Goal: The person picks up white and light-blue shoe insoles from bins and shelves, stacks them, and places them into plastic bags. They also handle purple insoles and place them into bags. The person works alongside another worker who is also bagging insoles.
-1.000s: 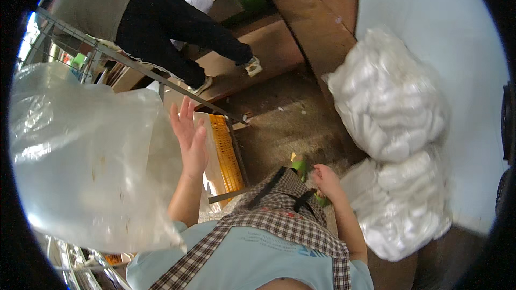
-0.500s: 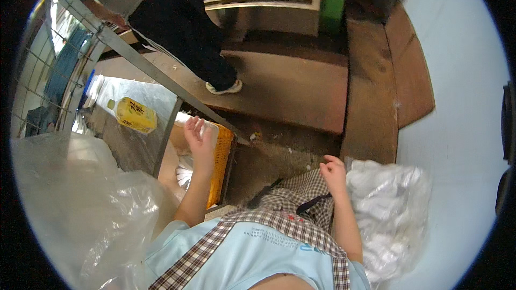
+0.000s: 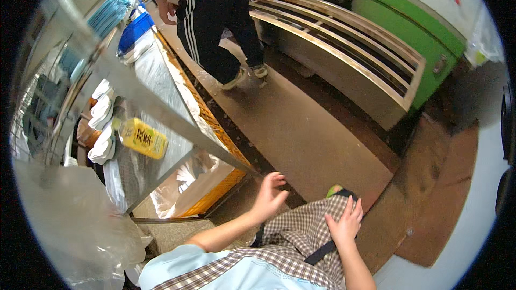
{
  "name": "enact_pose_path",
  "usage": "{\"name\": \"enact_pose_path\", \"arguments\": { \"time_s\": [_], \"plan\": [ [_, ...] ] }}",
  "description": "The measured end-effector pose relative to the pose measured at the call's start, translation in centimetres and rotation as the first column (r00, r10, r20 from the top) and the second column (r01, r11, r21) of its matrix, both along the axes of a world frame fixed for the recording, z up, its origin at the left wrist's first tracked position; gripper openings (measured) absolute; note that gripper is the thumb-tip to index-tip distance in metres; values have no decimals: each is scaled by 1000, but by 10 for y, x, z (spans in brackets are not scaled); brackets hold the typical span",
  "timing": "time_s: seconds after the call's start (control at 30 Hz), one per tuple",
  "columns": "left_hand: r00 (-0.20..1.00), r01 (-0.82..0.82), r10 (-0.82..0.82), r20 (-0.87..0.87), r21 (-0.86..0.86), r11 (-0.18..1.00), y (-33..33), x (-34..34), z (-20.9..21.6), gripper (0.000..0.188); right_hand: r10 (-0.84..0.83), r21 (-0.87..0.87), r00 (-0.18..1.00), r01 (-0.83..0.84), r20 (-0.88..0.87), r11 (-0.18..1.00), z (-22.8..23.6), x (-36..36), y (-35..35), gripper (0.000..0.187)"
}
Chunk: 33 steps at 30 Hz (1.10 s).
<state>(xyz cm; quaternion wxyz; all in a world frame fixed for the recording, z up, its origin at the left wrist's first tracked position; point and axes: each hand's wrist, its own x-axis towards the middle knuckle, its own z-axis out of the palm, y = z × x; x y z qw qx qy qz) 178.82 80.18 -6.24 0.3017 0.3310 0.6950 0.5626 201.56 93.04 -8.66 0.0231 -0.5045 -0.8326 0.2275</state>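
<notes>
The left hand (image 3: 269,196) was raised in front of the body, fingers spread wide, its grip holding nothing; it hung free of everything, nearest the corner of the orange crate (image 3: 217,190) lined with clear plastic film (image 3: 161,102). The right hand (image 3: 344,223) lay flat on the checked apron (image 3: 301,231), fingers loosely apart, its grip closed on nothing; just beyond its fingertips a green shoe tip (image 3: 334,189) showed under a dark strap (image 3: 322,249).

The crate stood on the floor (image 3: 301,134) under a slanted metal frame bar (image 3: 161,113); a yellow bottle (image 3: 142,138) lay on its side on the film, apart from both hands; stacked white items (image 3: 102,129) sat beside it, too small to identify. A large clear plastic bag (image 3: 75,225) bulged at the person's left, close to the left elbow.

Hazards judged: the frame bar ran just above the open left hand, so a careless lift could strike it; the bottle, lying on slack film, could roll toward the crate edge if the film were tugged; the bag could snag the left forearm; a second person in dark striped trousers (image 3: 215,27) stood in the aisle beside the long metal rack (image 3: 344,59), well apart for now, but the passage looked narrow and a collision was possible.
</notes>
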Motion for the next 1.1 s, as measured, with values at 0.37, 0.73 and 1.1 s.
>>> {"name": "enact_pose_path", "arguments": {
  "time_s": [0.37,0.73,1.1],
  "plan": [
    [902,427,-418,104,-341,837,205,-8,187,58,217,-516,879,37,425,856,54,-56,183,85],
    [994,-110,86,-67,-627,771,150,-183,296,61,775,-757,397,-247,491,605,176,-193,384,64],
    [911,-412,343,-229,-467,782,144,-400,343,57,836,-562,543,-668,80,488,133,-539,469,39]
  ]
}}
